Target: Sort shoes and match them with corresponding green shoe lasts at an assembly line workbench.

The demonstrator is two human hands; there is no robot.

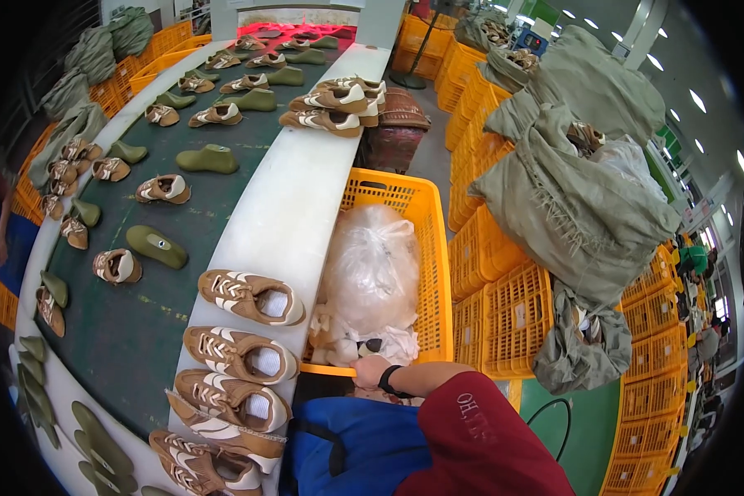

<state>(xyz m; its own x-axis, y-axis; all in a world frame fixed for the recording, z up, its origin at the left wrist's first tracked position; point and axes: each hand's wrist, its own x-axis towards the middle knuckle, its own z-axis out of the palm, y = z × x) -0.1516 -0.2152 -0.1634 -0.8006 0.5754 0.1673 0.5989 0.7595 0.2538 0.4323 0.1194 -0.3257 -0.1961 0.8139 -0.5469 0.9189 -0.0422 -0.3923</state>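
Note:
My right hand (371, 372), with a black band at the wrist, is closed over the near rim of a yellow plastic crate (435, 248). Inside the crate lie a clear plastic bag (374, 269) and crumpled pale paper (393, 345), with a small dark piece beside it. Left of the crate, several brown-and-white sneakers (248, 296) stand in a row on the white ledge, toes pointing left. The lowest ones overlap each other. My left hand is out of view.
A dark green conveyor belt (161, 306) carries sneakers and green shoe lasts (207, 159). More sneakers (332, 107) are stacked farther up the ledge. Yellow crates (517, 318) and grey-green sacks (579, 198) pile up at right. Another person's arm (4, 219) shows at far left.

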